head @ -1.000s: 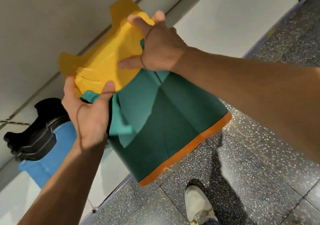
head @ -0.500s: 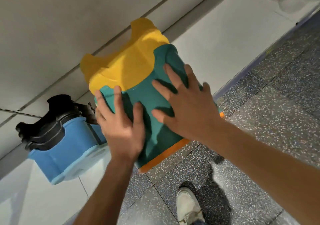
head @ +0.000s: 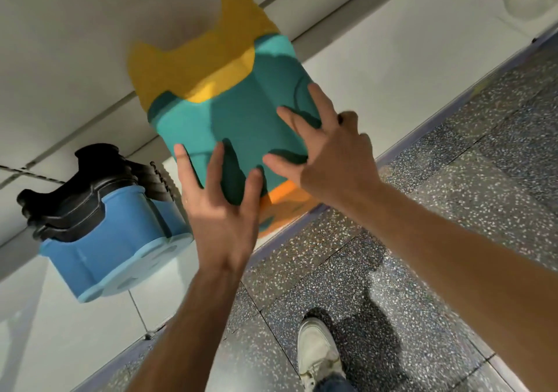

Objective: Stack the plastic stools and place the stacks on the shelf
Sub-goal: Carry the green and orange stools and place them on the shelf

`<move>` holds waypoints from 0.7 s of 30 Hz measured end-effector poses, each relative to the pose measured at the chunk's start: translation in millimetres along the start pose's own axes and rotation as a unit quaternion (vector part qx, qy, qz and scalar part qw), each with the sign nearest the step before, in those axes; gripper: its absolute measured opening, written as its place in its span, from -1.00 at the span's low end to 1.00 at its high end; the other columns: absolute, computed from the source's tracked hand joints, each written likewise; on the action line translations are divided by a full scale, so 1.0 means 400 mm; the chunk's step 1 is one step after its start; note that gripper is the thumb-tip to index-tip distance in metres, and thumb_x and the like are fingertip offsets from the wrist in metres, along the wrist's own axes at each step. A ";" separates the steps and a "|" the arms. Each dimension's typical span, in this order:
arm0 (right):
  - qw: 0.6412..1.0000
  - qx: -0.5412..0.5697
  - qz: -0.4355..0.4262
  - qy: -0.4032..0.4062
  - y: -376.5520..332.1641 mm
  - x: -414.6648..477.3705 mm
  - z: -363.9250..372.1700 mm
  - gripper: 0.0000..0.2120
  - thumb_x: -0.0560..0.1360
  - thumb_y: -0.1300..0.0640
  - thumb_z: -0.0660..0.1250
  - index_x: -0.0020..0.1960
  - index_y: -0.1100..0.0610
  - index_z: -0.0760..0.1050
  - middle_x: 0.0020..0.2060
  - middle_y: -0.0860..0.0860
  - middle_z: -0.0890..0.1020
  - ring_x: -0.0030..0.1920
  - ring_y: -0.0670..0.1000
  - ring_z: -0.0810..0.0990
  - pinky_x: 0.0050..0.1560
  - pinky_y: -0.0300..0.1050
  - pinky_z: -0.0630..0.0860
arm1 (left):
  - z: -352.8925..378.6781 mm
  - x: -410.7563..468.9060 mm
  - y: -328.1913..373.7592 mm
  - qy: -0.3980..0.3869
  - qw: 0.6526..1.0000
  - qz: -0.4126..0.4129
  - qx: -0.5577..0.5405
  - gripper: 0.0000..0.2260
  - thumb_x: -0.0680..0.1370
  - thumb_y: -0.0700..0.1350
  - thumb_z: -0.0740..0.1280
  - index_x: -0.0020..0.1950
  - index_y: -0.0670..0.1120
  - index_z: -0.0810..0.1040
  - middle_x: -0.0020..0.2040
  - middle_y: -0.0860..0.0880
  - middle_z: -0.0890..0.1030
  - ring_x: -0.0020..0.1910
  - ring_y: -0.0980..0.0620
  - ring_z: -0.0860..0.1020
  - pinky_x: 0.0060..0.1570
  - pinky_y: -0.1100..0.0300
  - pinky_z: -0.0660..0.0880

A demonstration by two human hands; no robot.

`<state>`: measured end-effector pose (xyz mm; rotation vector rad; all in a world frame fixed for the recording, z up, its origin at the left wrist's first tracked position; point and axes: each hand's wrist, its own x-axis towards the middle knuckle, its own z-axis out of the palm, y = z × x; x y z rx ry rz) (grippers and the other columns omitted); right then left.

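Note:
A stack of plastic stools fills the middle of the view: a yellow stool (head: 193,59) at the far end, a teal stool (head: 235,114) around it and an orange stool (head: 283,195) nearest me. The stack rests against the white shelf (head: 377,44), its legs pointing toward the grey wall. My left hand (head: 223,210) lies flat on the teal stool's near side, fingers spread. My right hand (head: 329,156) presses its right side, fingers also spread. Neither hand is wrapped around the stack.
To the left on the same shelf sits a second stack, a blue stool (head: 99,250) with black stools (head: 81,189) nested in it. My white shoe (head: 317,352) stands on the speckled floor (head: 453,210) beside the shelf's purple edge.
My hands left the yellow stool's rim and slid down onto the teal stool, flattening with spread fingers. The stack has moved away from me, up toward the wall.

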<state>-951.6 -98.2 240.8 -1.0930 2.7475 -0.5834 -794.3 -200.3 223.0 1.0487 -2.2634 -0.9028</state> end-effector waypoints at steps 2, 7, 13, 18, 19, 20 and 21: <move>1.000 0.012 -0.013 0.006 0.004 0.040 0.034 -0.25 0.40 -0.52 0.16 0.52 -0.24 0.33 0.62 0.00 0.14 0.21 0.32 0.39 0.06 0.24 0.54 | 0.009 0.041 -0.011 -0.010 1.000 -0.010 0.004 -0.46 0.58 0.19 0.40 0.52 0.02 0.49 0.70 -0.19 0.02 0.64 0.01 0.13 0.57 0.16 0.15; 0.999 -0.011 -0.029 0.030 0.019 0.088 0.070 -0.25 0.44 -0.54 0.04 0.54 -0.23 0.29 0.61 0.05 0.16 0.17 0.31 0.42 0.00 0.18 0.57 | 0.031 0.087 -0.011 -0.004 0.998 -0.019 0.062 -0.46 0.60 0.19 0.38 0.55 0.06 0.45 0.71 -0.16 -0.02 0.62 -0.16 0.16 0.48 0.29 0.02; 0.997 -0.067 -0.041 -0.022 0.016 0.068 0.056 -0.27 0.51 -0.48 -0.02 0.61 -0.22 0.10 0.66 0.11 -0.03 0.40 0.39 0.30 0.29 0.33 0.37 | 0.020 0.042 -0.017 -0.006 0.995 0.017 0.095 -0.46 0.66 0.12 0.32 0.61 0.00 0.34 0.69 -0.31 -0.02 0.56 -0.33 0.20 0.51 -0.04 0.14; 0.991 -0.051 -0.084 -0.089 -0.006 -0.083 -0.017 -0.31 0.56 -0.40 0.03 0.62 -0.18 0.08 0.66 0.03 -0.14 0.60 0.29 0.00 0.46 0.41 0.15 | -0.022 -0.118 0.000 -0.093 0.992 0.037 0.082 -0.36 0.63 0.25 0.22 0.67 0.06 0.21 0.72 -0.17 -0.10 0.68 -0.22 0.06 0.59 -0.08 0.11; 0.989 -0.029 -0.088 -0.111 0.002 -0.134 -0.050 -0.31 0.57 -0.41 0.00 0.63 -0.19 0.06 0.66 0.01 -0.16 0.61 0.26 0.00 0.49 0.39 0.15 | -0.050 -0.172 0.018 -0.121 0.990 0.007 0.073 -0.36 0.62 0.28 0.20 0.67 0.13 0.20 0.73 -0.07 -0.07 0.69 -0.11 0.07 0.60 -0.02 0.12; 0.987 -0.002 -0.097 -0.129 0.017 -0.212 -0.084 -0.31 0.57 -0.42 -0.04 0.64 -0.19 0.02 0.66 -0.01 -0.20 0.62 0.24 0.01 0.50 0.36 0.16 | -0.082 -0.262 0.025 -0.141 0.988 -0.015 0.067 -0.39 0.62 0.29 0.18 0.65 0.18 0.22 0.72 0.01 -0.02 0.68 -0.05 0.11 0.60 0.00 0.13; 0.985 0.014 -0.093 -0.141 0.035 -0.298 -0.136 -0.31 0.58 -0.43 -0.08 0.64 -0.21 -0.02 0.65 -0.02 -0.24 0.62 0.22 0.01 0.52 0.34 0.16 | -0.127 -0.369 0.043 -0.154 0.984 -0.021 0.085 -0.44 0.63 0.29 0.16 0.62 0.17 0.30 0.70 0.05 0.07 0.67 -0.08 0.18 0.59 -0.05 0.18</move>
